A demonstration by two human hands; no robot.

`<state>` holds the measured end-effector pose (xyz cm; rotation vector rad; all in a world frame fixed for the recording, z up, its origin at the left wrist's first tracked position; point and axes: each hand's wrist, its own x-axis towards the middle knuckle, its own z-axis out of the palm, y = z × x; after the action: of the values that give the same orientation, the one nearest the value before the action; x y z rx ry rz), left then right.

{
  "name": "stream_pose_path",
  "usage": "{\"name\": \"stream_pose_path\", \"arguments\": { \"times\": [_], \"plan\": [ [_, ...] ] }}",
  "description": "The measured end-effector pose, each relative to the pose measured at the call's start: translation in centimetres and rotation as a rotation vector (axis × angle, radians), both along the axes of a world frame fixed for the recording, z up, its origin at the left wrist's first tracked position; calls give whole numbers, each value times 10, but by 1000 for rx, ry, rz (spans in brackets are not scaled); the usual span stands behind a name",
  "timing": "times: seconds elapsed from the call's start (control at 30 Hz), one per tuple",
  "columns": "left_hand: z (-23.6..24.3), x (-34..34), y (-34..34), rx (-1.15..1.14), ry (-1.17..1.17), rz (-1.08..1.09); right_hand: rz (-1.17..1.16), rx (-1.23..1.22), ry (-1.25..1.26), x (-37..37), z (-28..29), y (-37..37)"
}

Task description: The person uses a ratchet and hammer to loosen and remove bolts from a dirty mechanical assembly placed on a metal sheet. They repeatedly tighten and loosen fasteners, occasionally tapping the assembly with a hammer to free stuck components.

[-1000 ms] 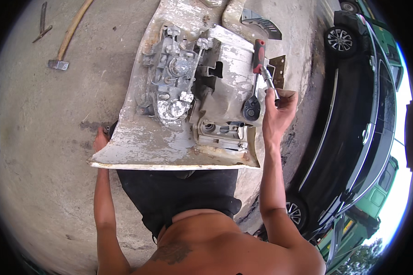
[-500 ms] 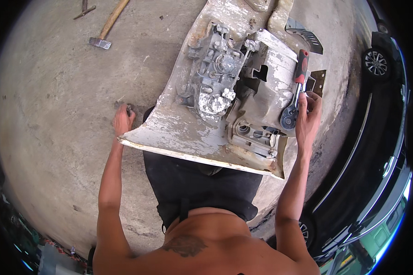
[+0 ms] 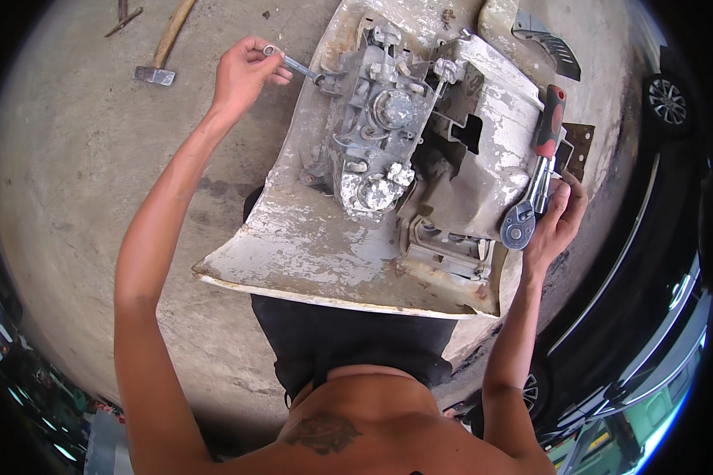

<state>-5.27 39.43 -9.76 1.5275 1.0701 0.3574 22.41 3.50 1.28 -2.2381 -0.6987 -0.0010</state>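
My left hand [image 3: 245, 75] pinches a metal wrench [image 3: 297, 66], whose far end reaches the side of a grey, paint-flecked headlamp-like assembly [image 3: 376, 119] lying on a large weathered white panel [image 3: 293, 253]. My right hand [image 3: 554, 214] is closed on a silver socket extension [image 3: 543, 190] at the panel's right side, partly hidden behind a red-and-black handled ratchet [image 3: 519, 223] lying on a moulded housing [image 3: 491, 134]. The panel rests over my lap, in front of my torso.
A wooden-handled hammer [image 3: 158, 71] and small dark metal pieces [image 3: 123, 22] lie on the concrete at the upper left. A black slatted bracket [image 3: 550, 47] sits at the upper right. A black car [image 3: 626, 285] stands on the right, with a green vehicle beyond.
My left hand has risen from beside the panel's lower left edge to the assembly's upper left, bringing the wrench into clear view. My right hand has shifted slightly lower within the picture.
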Motion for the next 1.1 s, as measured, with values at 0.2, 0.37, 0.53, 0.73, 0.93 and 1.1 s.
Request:
{"name": "stream_pose_path", "arguments": {
  "times": [0.2, 0.37, 0.53, 0.73, 0.93, 1.1],
  "plan": [
    [-31, 12, 0, -69, -22, 13, -53, 74, 59, 6, -7, -9],
    [-18, 18, -23, 9, -73, 67, -64, 83, 15, 4, -8, -8],
    [-20, 19, -32, 36, -145, 111, -44, 162, 49, 2, -11, -5],
    [1, 21, 5, 76, 392, -345, -53, 99, -7, 1, -5, -4],
    [-5, 26, 26, 463, 665, -821, -34, 113, 30, 2, -8, -5],
    [15, 37, 19, 494, 681, -941, -43, 76, 14, 1, -5, -4]
  ]
}}
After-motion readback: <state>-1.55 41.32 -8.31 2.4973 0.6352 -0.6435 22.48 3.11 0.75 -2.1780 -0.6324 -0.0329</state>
